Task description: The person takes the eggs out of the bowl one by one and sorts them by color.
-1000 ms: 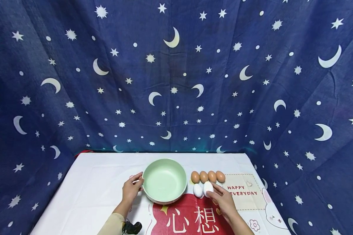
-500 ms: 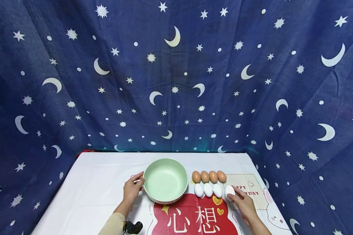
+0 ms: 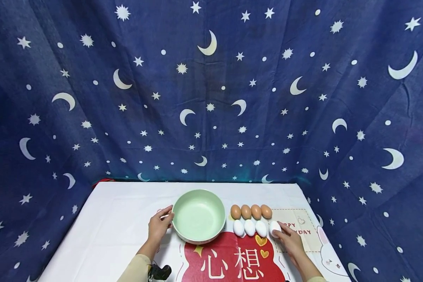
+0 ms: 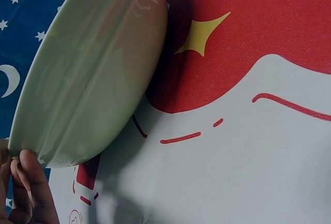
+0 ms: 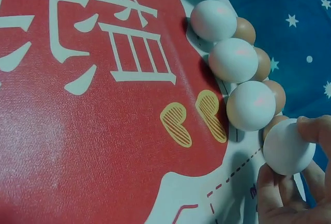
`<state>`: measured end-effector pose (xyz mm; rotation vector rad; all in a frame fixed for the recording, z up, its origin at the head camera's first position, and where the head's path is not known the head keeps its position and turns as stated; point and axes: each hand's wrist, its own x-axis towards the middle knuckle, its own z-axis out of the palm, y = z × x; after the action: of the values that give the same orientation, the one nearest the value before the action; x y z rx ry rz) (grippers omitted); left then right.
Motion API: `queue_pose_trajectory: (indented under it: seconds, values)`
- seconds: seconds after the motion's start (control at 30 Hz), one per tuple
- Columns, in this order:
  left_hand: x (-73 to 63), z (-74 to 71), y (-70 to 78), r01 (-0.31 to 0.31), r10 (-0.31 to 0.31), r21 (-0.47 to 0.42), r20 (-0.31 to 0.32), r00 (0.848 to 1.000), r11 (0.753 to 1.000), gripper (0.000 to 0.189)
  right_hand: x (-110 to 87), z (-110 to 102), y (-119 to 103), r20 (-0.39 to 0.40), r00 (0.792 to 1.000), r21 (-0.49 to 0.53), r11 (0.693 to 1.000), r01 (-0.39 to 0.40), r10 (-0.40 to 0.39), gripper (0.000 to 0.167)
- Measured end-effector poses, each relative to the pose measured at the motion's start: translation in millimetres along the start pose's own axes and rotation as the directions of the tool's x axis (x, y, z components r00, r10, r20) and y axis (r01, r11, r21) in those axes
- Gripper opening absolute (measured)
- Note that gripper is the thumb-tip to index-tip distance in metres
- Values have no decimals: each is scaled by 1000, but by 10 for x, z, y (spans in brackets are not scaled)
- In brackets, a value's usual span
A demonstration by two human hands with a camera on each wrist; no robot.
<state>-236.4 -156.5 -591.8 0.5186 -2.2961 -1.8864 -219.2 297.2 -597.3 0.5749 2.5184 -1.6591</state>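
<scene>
A light green bowl (image 3: 199, 216) stands left of the eggs. My left hand (image 3: 158, 226) holds its left rim; in the left wrist view, the fingers (image 4: 33, 177) lie against the bowl's outer side. Several white eggs (image 3: 249, 227) form a row in front of a row of brown eggs (image 3: 246, 212). At the right end of the white row, my right hand (image 3: 290, 238) grips a white egg (image 3: 275, 228) between thumb and fingers. The right wrist view shows this egg (image 5: 289, 146) beside the other white eggs (image 5: 251, 105), the brown ones partly hidden behind them.
A white tabletop cover (image 3: 127, 219) carries a red printed patch (image 3: 229, 258) with white characters and a beige "HAPPY EVERYDAY" print. A dark blue curtain (image 3: 211, 98) with moons and stars stands behind the table and on both sides.
My right hand has moved right, from the second white egg to the one at the row's right end. More white eggs now show. The left hand stays at the bowl.
</scene>
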Motion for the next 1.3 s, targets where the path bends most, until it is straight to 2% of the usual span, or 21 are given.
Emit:
queue_pose_trajectory:
  seconds: [0.23, 0.47, 0.83, 1.3]
  values:
    - [0, -4, -15, 12, -12, 14, 7, 1000, 1000, 37, 47, 38, 71, -21, 1000, 23, 1000, -9, 9, 70]
    - [-5, -11, -15, 7, -7, 5, 4, 1000, 1000, 37, 93, 84, 97, -5, 1000, 64, 998, -16, 17, 71]
    - [-5, -3, -5, -11, 11, 12, 2, 1000, 1000, 37, 126, 120, 106, -44, 999, 35, 999, 1, 1, 67]
    - [-1, 0, -19, 12, -12, 9, 6, 1000, 1000, 37, 94, 139, 92, -99, 995, 3, 1000, 28, -27, 65]
